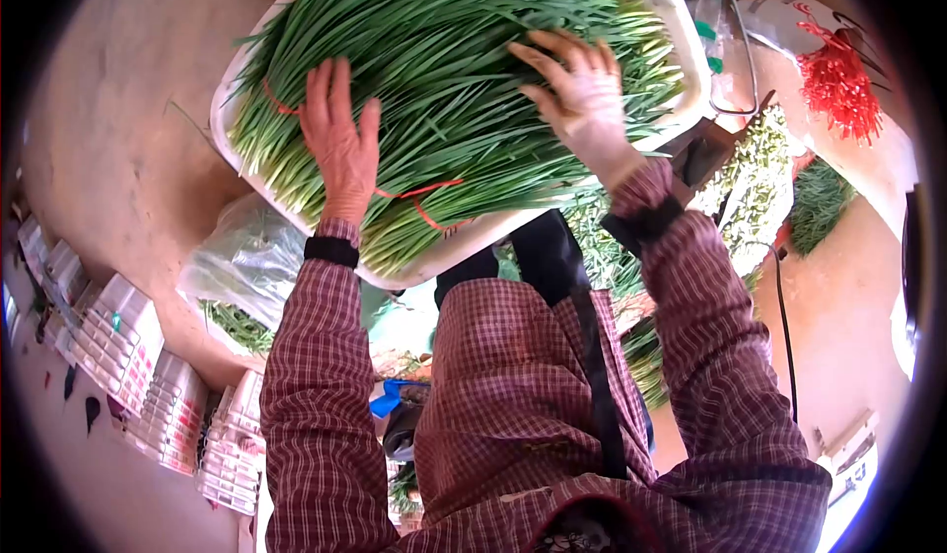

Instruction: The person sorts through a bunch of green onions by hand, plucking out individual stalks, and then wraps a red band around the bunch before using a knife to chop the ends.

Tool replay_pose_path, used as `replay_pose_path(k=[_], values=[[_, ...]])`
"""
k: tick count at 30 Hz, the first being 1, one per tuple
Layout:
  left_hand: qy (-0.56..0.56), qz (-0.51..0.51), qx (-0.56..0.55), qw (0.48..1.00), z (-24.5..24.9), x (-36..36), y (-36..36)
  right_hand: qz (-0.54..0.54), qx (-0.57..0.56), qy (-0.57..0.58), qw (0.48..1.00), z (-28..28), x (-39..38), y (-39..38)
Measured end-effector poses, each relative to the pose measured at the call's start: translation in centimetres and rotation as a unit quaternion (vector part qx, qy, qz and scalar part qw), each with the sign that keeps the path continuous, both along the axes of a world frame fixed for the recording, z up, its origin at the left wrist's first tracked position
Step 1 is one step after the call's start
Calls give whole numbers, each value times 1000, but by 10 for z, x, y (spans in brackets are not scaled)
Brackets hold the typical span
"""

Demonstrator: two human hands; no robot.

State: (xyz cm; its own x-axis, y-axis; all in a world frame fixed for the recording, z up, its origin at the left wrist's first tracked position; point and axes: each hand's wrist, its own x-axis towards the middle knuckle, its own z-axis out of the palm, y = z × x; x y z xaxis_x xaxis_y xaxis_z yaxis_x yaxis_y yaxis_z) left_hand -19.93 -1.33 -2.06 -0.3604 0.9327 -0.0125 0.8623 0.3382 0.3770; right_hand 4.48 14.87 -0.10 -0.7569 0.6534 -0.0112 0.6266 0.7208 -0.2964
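A white plastic crate is heaped with long green garlic chives, their pale cut ends along the left and right sides. Red ties band some of the bunches. My left hand lies on the chives at the left, fingers stretched out, near one red tie. On the right, my right hand rests on the leaves with its fingers spread. It looks paler, as if gloved, though I cannot be sure. Neither hand grips anything.
A clear plastic bag with greens lies below the crate's left side. Stacked white cartons stand at lower left. At right are a heap of pale trimmings, a bundle of red ties, more greens and a black cable.
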Motion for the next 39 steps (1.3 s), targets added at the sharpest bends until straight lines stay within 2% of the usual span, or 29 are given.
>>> replay_pose_path(k=[2, 3, 4, 6, 7, 8, 10, 12, 18, 19, 23, 24, 26, 28, 30, 32, 33, 36, 37, 39], values=[[-104, 81, 68, 989, 25, -3, -19, -7, -9, 48, 999, 14, 15, -15], [-132, 126, 76, 980, 35, 3, -31, 29, -14, 46, 998, 10, 15, -28], [-127, 129, 74, 981, 40, 8, -47, 64, -18, 43, 997, 4, 16, -43], [-134, 197, 34, 971, 38, 18, -86, 113, -147, 77, 980, 13, 4, -70], [-132, 212, 18, 968, 34, 23, -104, 119, -229, 77, 963, -1, 1, -82], [-129, 228, 4, 965, 33, 28, -115, 163, -132, 22, 977, 10, -13, -81], [-83, 198, -21, 977, 21, 29, -128, 185, -115, 52, 975, 4, -37, -79], [-76, 173, -9, 982, 26, 24, -111, 207, -104, 42, 972, 4, -66, -72], [-86, 244, 94, 962, 29, -10, -60, 194, -35, 78, 977, 6, -177, -35], [-52, 240, 120, 962, 23, -27, -51, 198, -27, 85, 976, 5, -195, -29], [2, 256, 150, 955, -13, -91, -22, 231, 18, 31, 972, -19, -256, -12], [0, 246, 121, 962, -23, -104, -20, 239, 22, -3, 971, -22, -266, -8], [-4, 240, 92, 966, -37, -122, -18, 253, 26, -39, 966, -31, -275, -6], [64, 200, 37, 977, -44, -131, -15, 237, 98, 18, 966, -43, -277, -8], [42, 230, 33, 972, -45, -129, -13, 244, 128, 39, 961, -53, -274, -7], [-24, 283, -28, 958, -38, -126, -15, 263, 107, -46, 958, -46, -275, -8], [-23, 284, -18, 958, -46, -121, -24, 279, 98, -28, 955, -46, -270, -10], [-68, 330, -14, 941, -28, -76, -41, 284, 32, -83, 955, -21, -238, -31], [-68, 331, -12, 941, -31, -70, -40, 265, 31, -46, 963, -21, -226, -36], [26, 289, 36, 956, -41, -58, -42, 242, 39, 20, 969, -36, -212, -36]])
